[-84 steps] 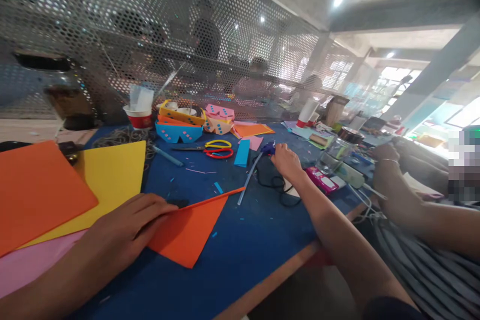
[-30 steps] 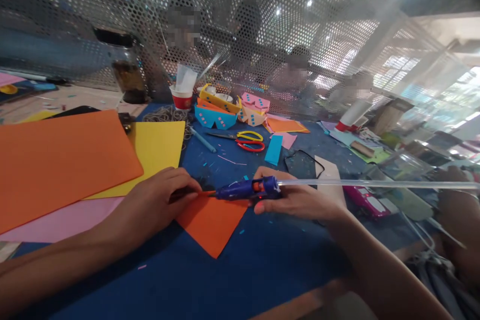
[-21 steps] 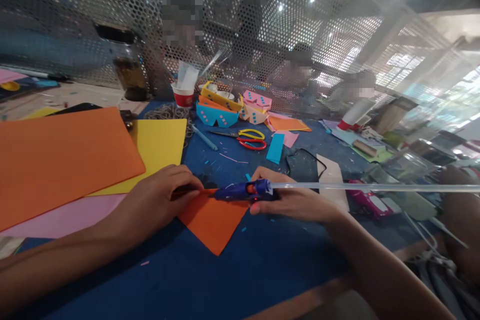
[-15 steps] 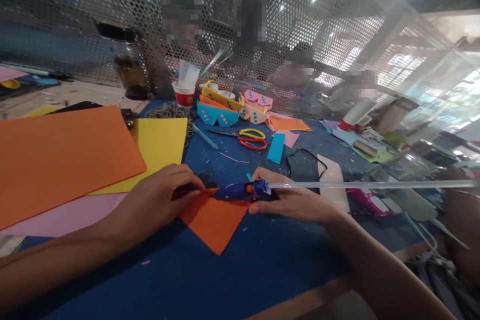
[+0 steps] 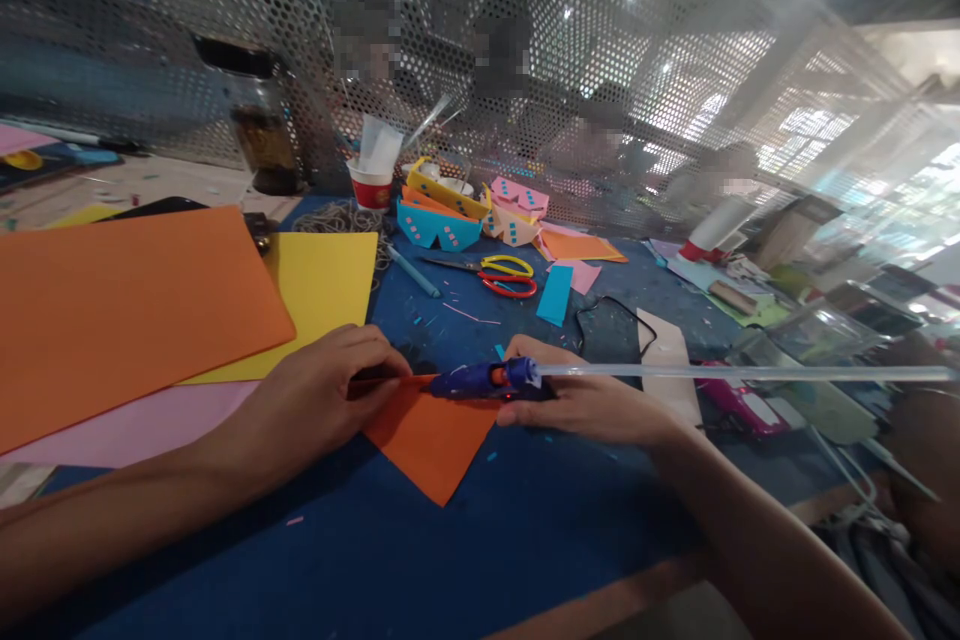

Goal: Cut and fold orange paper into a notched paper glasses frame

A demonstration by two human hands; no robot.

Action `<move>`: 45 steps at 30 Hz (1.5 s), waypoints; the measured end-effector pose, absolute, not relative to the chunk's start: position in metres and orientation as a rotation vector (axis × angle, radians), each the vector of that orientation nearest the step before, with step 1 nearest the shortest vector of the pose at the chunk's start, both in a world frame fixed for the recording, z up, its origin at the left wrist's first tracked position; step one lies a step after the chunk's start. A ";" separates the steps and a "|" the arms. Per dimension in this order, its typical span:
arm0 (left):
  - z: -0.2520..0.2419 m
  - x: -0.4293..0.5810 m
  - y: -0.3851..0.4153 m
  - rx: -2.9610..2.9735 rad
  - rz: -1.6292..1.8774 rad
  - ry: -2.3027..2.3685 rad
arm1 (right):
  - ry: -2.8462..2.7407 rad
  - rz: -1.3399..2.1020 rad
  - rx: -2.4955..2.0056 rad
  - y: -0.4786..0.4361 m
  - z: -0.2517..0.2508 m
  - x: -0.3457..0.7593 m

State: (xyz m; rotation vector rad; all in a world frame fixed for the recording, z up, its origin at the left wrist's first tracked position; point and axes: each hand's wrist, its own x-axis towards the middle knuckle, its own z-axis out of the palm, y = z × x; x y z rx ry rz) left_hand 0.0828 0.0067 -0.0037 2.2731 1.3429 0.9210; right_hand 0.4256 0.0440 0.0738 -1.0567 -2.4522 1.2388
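My left hand pinches the left corner of a folded orange paper, whose point hangs toward me above the blue tabletop. In my right hand is a blue glue gun, fingers closed round its handle. Its nozzle points left and lies along the paper's top edge, close to my left fingertips. A long clear glue stick sticks out of the gun's back to the right. The exact spot where nozzle meets paper is too small to make out.
Scissors, a light-blue pen and a blue paper strip lie beyond my hands. Paper glasses and a red-white cup stand behind. Orange sheet covers the left side; a pink device is right.
Hardly anything differs. The whole view has shifted very slightly; both hands, the glue gun and the orange paper keep the same places relative to each other.
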 end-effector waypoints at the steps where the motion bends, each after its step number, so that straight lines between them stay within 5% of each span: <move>1: -0.004 0.083 0.006 2.272 0.923 1.346 | -2.454 1.237 -1.069 0.044 0.074 0.425; 45: -0.003 0.081 0.007 2.210 0.894 1.374 | -2.503 1.189 -1.163 0.042 0.080 0.436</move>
